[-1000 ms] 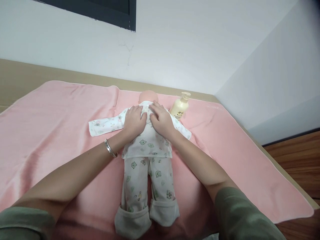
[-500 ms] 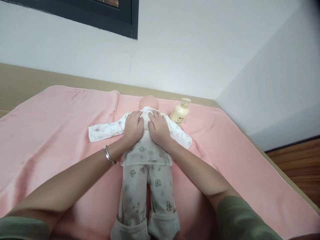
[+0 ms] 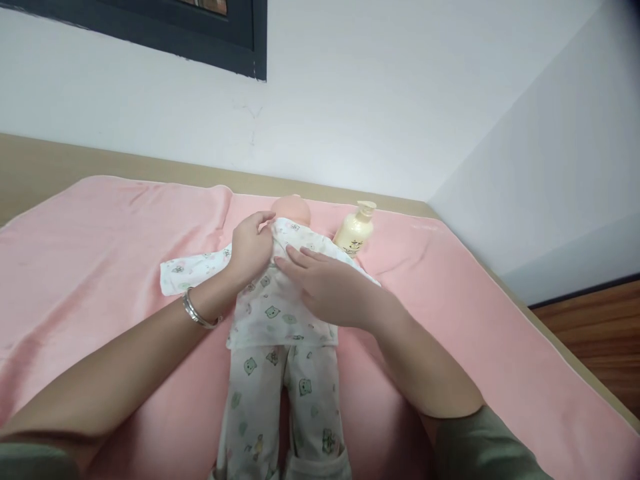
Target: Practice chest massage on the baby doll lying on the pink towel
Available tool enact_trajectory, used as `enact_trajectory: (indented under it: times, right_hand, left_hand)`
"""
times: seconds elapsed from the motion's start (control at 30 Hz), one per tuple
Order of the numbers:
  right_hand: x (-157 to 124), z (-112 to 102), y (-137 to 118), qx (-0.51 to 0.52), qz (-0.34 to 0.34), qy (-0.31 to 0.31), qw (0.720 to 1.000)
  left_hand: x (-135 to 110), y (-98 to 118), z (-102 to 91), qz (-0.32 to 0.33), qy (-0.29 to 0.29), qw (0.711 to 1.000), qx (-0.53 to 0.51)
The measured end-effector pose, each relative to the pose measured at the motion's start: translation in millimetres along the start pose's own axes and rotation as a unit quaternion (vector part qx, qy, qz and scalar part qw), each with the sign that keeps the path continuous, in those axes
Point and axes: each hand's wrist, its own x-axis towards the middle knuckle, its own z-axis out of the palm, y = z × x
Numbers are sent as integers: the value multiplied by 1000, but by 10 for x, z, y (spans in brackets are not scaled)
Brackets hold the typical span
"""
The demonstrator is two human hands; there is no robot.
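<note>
A baby doll [image 3: 280, 307] in a white top and trousers with small green animal prints lies stretched out, its bald head [image 3: 293, 211] at the far end and no face visible. My left hand [image 3: 250, 247] rests on its side at the doll's left-hand shoulder near the neck. Its index finger and thumb are apart; the other fingers are mostly hidden. Fingers extended, my right hand [image 3: 330, 287] lies across the upper middle of the top. It covers part of the chest or back and the right-hand sleeve.
A cream pump bottle [image 3: 355, 230] stands just right of the doll's head. Beneath everything is a pink mat [image 3: 125, 220] with folds at the left, on a wooden surface [image 3: 40, 157]. A white wall [image 3: 350, 100] rises behind, with a dark frame [image 3: 215, 40] at upper left.
My left hand has turned onto its side and shifted toward the doll's neck. My right hand has swung crosswise and come lower on the top. The view has shifted slightly.
</note>
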Motion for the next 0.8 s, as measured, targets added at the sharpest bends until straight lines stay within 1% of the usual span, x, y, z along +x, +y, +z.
enact_trajectory:
  times: [0.03,0.07,0.1,0.13,0.17,0.23,0.3,0.37,0.43,0.53,0.6,0.7,0.8]
  right_hand:
    - [-31,-127,36,17,-8,9,1000]
    - [-53,-246,83,31,2,48,998]
    - [-63,-348,142,38,20,101,994]
    - [-61,-427,213,38,41,160,986]
    - [-49,-480,295,34,63,218,973]
    - [4,-510,481,19,101,307,946]
    - [80,-465,660,14,138,349,927]
    - [158,-392,787,15,178,348,920]
    - [218,-331,842,17,205,318,926]
    - [255,-287,827,9,218,277,936]
    - [256,-280,801,-4,222,282,933]
    - [258,-291,771,-40,228,294,927]
    - [290,-344,729,-73,266,276,920]
  left_hand:
    - [-6,97,25,4,-5,1000,-30]
    - [-11,200,64,13,-15,997,-72]
    - [-14,306,116,16,-35,991,-125]
    - [-11,412,178,11,-67,980,-184]
    - [-1,515,247,-5,-103,963,-249]
    - [35,701,387,-68,-179,907,-375]
    - [73,859,505,-150,-234,847,-453]
    - [91,984,580,-208,-268,798,-498]
    - [87,1071,613,-234,-289,759,-535]
    - [78,1113,616,-256,-301,716,-575]
    - [88,1085,620,-272,-292,703,-589]
    - [122,1009,655,-282,-283,695,-597]
    - [146,961,709,-277,-293,693,-597]
